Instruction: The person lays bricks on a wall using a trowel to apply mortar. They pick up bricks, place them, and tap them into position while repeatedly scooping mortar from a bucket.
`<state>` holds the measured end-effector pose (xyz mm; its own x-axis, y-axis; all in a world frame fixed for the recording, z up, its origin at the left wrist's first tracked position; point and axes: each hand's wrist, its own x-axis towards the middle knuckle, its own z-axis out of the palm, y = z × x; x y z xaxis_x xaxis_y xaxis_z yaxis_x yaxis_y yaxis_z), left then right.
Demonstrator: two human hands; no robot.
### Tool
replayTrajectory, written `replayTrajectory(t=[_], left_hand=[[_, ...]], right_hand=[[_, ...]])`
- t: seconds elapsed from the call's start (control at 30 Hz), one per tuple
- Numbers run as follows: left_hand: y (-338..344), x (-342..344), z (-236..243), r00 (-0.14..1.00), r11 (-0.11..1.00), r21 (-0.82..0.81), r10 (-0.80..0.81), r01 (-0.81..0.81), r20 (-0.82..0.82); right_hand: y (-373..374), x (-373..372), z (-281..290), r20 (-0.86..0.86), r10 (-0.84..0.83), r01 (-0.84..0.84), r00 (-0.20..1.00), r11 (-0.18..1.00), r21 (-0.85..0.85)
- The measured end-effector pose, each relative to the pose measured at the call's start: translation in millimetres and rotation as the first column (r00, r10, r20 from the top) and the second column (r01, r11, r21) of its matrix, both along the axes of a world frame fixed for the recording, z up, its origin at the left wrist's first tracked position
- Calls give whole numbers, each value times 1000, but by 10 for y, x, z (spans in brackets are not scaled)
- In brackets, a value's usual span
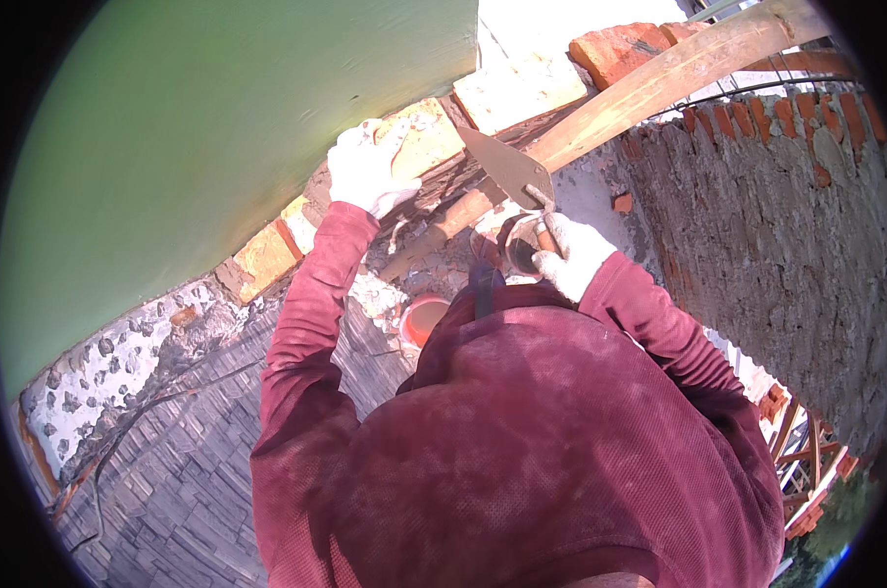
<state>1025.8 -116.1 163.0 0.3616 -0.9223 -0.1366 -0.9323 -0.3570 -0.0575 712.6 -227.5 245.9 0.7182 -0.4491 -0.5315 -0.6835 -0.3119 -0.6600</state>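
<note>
My left hand (pixel 370 171) in a white glove is closed over a pale yellow brick (pixel 424 132) in a row along the green wall (pixel 198 137). My gloved right hand (pixel 571 255) grips the handle of a pointed trowel (pixel 510 169), its grey blade angled up toward that brick, over a wooden pole (pixel 620 103). A round dark object (pixel 520 245) behind my right hand is too hidden to make out. Mortar and rubble lie below the bricks.
The wooden pole runs diagonally to the upper right. A red bucket (pixel 422 319) stands below me. A rough brick-and-mortar wall (pixel 777 245) is on the right. Grey stone-patterned paving (pixel 169 470) and a cable (pixel 105 461) lie at lower left. Timber pieces (pixel 806 451) show at far lower right.
</note>
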Motion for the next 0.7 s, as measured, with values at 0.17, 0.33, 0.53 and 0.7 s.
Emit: replayTrajectory(t=[0.17, 0.33, 0.53, 0.7], left_hand=[[53, 25, 47, 1000, 999, 34, -26, 26, -8], [17, 38, 4, 1000, 999, 45, 21, -21, -14], [271, 268, -75, 982, 975, -164, -168, 152, -91], [668, 413, -69, 924, 918, -151, -379, 367, -57]], right_hand=[[-7, 20, -30, 91, 28, -24, 995, 998, -51], [-34, -32, -214, -19, 99, -100, 995, 992, -73], [-313, -376, 10, 40, 279, -216, 960, 821, -528], [-294, 7, 62, -414, 456, -614, 788, 522, -593]])
